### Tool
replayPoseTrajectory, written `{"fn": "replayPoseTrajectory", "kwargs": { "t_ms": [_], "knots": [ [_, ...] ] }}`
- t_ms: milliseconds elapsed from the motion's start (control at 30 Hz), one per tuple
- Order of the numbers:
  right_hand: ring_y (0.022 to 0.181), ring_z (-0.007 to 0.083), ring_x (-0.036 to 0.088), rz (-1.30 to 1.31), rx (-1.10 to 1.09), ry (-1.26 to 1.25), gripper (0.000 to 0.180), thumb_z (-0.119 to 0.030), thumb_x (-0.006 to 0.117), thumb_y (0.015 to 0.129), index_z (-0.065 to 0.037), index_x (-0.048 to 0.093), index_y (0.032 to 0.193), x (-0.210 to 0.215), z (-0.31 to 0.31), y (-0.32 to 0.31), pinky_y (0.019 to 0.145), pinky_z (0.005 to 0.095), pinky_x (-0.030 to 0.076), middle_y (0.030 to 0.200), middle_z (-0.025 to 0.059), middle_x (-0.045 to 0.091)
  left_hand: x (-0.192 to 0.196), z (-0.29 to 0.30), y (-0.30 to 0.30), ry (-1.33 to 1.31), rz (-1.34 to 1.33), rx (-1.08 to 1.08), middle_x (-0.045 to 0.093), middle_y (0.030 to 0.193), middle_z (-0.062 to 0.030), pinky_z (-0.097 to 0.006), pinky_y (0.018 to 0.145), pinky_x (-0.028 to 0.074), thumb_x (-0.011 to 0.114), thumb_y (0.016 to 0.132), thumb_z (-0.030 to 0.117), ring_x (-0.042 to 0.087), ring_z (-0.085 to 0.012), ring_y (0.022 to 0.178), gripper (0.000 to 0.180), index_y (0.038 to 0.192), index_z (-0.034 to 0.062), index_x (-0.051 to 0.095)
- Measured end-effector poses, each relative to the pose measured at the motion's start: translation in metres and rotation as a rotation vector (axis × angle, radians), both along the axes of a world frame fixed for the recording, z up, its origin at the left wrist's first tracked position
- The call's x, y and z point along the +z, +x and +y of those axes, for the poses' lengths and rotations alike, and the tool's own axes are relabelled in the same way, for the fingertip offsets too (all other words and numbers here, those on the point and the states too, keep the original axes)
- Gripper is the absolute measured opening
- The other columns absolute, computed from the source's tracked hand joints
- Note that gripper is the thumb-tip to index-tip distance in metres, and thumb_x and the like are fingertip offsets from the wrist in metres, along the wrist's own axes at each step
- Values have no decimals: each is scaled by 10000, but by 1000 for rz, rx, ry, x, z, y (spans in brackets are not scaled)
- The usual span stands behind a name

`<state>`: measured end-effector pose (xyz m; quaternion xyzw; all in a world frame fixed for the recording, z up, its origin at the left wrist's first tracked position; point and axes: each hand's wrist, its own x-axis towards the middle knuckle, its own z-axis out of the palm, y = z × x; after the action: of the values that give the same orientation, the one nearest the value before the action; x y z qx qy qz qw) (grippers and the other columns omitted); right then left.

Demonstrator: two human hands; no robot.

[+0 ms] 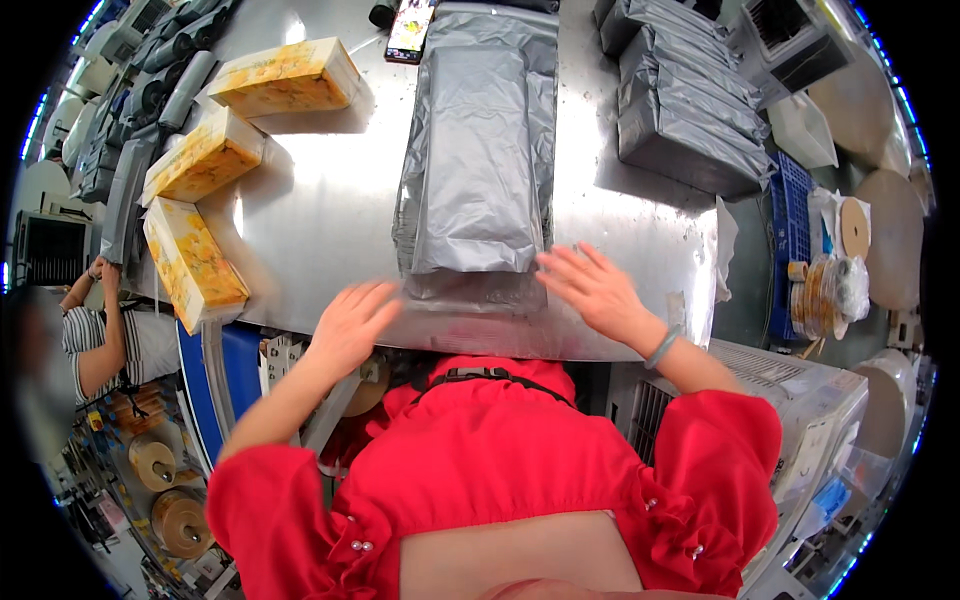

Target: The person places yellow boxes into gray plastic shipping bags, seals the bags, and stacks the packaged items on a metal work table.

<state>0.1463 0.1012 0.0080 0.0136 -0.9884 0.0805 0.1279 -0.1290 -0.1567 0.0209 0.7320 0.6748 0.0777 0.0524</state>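
Note:
A filled grey plastic mailing bag (480, 150) lies lengthwise in front of me on a stack of flat grey bags (405, 225). My left hand (352, 318) hovers by the near left corner of the stack, fingers stretched out and holding nothing. On the other side, my right hand (590, 290) is spread beside the near right corner of the filled bag, its fingertips close to the edge; I cannot tell whether they touch it. Both hands are slightly blurred.
Three yellow-and-white patterned boxes (285, 78) stand at the left of the metal table (330, 200). Several packed grey parcels (690, 110) are lined up at the right. A phone (410, 30) lies at the far edge. Another person (100, 330) works at far left.

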Motion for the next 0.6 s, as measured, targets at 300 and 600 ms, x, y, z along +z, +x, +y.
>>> {"fn": "replayPoseTrajectory", "kwargs": {
  "t_ms": [300,600],
  "knots": [
    [783,201,570,233,-208,-405,104,-144,546,829,-46,563,800,-36,24,-30,690,350,440,852,26,594,-46,88,-43,371,-307,-97,567,803,-81,-323,590,452,574,778,87,538,-194,667,88,744,63,497],
    [517,289,365,443,-867,-818,403,-292,430,974,27,477,732,-65,48,-74,516,362,341,576,178,409,-44,134,-4,447,-1126,578,391,559,-94,-316,491,324,545,910,141,351,-144,532,288,688,-3,433]
  ]
}}
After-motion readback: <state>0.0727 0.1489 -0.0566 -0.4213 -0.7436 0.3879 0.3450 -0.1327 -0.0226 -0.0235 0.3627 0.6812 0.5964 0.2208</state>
